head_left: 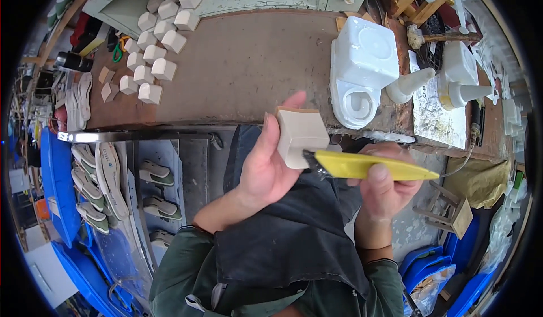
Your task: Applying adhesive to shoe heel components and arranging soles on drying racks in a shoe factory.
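With our left hand [261, 173] we hold a cream-coloured block [302, 133] near the centre of the frame, the thumb along its left side and a fingertip showing above its top edge. The block has a thin brown edge at its top. Our right hand [387, 188], just right of centre, is closed around a yellow tool [367, 167], with the thumb pressed on its near side. The tool lies almost level, its dark tip [312, 161] at the block's lower right corner; we cannot tell whether the two touch. Below both hands we wear a black apron [288, 243].

On the brown bench [237, 62] at the upper left of the frame, we see similar cream blocks [154, 54] set out in slanting rows. At the upper right of the frame stands a white container [367, 48], with a round white cup [360, 105] just below it and a hammer [441, 36] farther right. At the left of the frame we see green and beige shoes [157, 173] on a rack, and at the lower right a small wooden stool [452, 215].
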Available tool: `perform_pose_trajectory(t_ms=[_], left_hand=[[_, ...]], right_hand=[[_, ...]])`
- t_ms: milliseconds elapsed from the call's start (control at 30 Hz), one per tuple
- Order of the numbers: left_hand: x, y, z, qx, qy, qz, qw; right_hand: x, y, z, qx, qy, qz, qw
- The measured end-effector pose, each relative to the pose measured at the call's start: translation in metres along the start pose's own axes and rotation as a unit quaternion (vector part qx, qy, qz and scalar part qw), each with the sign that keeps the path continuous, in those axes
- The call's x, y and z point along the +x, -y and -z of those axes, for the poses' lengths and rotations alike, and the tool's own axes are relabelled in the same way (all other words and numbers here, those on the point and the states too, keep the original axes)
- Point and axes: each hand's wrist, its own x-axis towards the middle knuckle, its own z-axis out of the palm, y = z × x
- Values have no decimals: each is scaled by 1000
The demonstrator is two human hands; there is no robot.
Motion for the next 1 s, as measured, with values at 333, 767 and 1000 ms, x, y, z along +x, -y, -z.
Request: perform_pose_trajectory(t_ms=[333,767,1000], left_hand=[[-28,-8,-14,35,71,58,995],[-40,-12,-13,-29,89,76,993],[-42,-15,-36,20,-2,49,999]], right_hand=[[24,33,4,-140,272,372,876],[6,43,-18,-109,61,124,984],[7,53,-8,-100,115,134,979]])
